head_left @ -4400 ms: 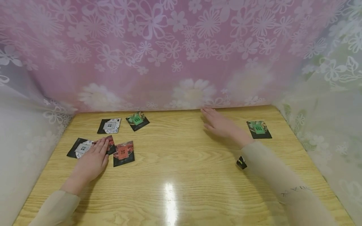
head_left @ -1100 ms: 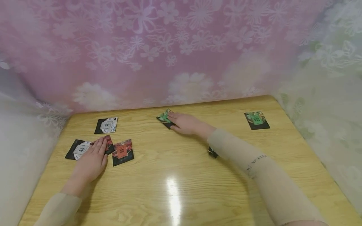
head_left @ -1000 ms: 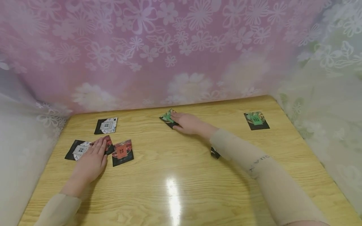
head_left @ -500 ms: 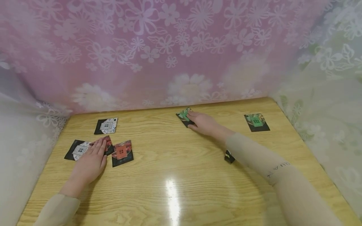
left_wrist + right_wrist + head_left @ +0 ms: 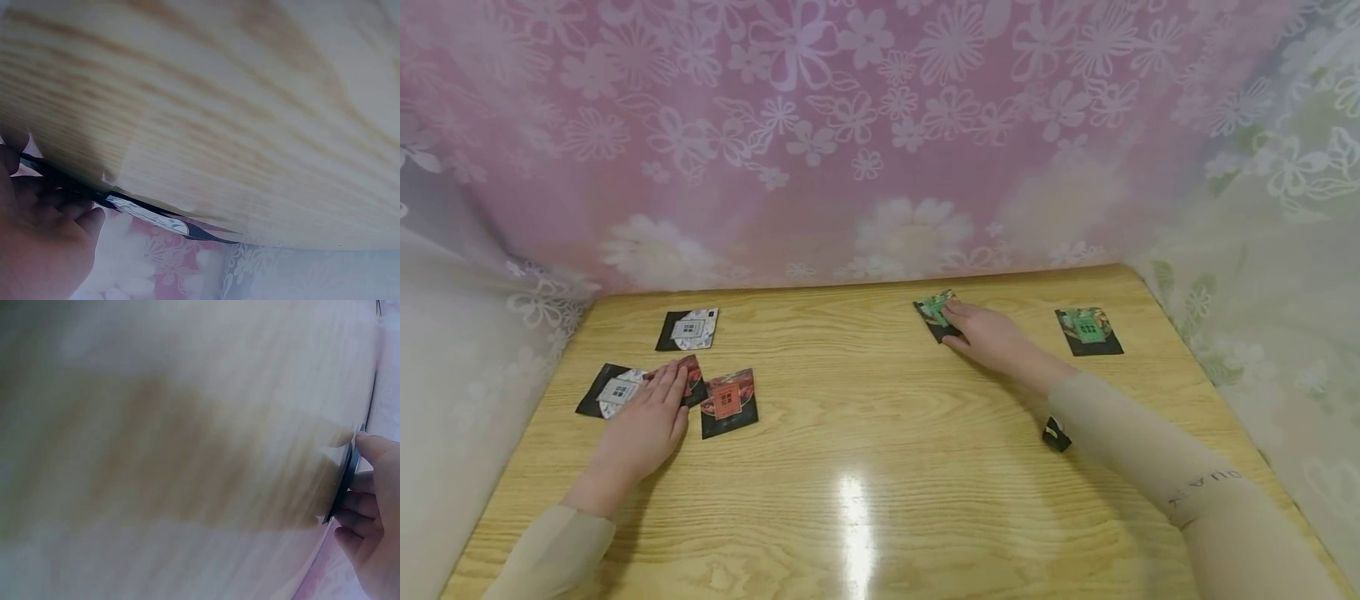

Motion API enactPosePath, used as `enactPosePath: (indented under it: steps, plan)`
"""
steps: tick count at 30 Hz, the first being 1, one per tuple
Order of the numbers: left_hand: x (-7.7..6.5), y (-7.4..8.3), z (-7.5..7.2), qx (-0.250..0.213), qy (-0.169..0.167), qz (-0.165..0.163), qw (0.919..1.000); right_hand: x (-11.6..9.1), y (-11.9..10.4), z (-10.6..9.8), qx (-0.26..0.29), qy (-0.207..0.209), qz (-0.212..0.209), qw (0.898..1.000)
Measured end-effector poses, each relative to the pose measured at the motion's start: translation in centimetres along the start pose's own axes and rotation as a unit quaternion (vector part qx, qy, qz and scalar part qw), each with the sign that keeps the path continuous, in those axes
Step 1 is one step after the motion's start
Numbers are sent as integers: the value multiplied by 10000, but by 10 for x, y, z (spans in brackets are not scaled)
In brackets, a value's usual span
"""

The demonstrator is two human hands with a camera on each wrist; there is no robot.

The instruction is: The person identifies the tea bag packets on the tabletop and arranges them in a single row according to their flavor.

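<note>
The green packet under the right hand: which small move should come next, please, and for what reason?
I would probably slide the green packet to the right, beside the other green packet. The right hand rests on it, its match lies farther right on the table, and the two red packets lie close together on the left.

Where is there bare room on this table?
Bare: the middle, between the uncovered red packet and the dark item by the right sleeve; the back, between the farther white packet and left green packet. Crowded: around the left hand.
</note>
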State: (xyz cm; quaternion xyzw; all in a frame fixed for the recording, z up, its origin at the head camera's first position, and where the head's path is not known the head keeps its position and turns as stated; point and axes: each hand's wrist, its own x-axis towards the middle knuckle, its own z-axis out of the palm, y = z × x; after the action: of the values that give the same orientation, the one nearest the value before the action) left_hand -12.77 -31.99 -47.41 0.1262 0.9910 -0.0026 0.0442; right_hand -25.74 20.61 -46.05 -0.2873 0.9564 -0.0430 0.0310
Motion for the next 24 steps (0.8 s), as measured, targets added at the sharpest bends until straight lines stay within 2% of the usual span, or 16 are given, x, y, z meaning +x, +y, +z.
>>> enactPosePath:
  steps: [14,24]
  plan:
    - [-2,-1,-1,1,-6,18,10000,-44,26,1,-197,46,294,9994]
    - [-2,-1,-2,-4,-36,42,10000,-73,35,-2,-383,153,558,9976]
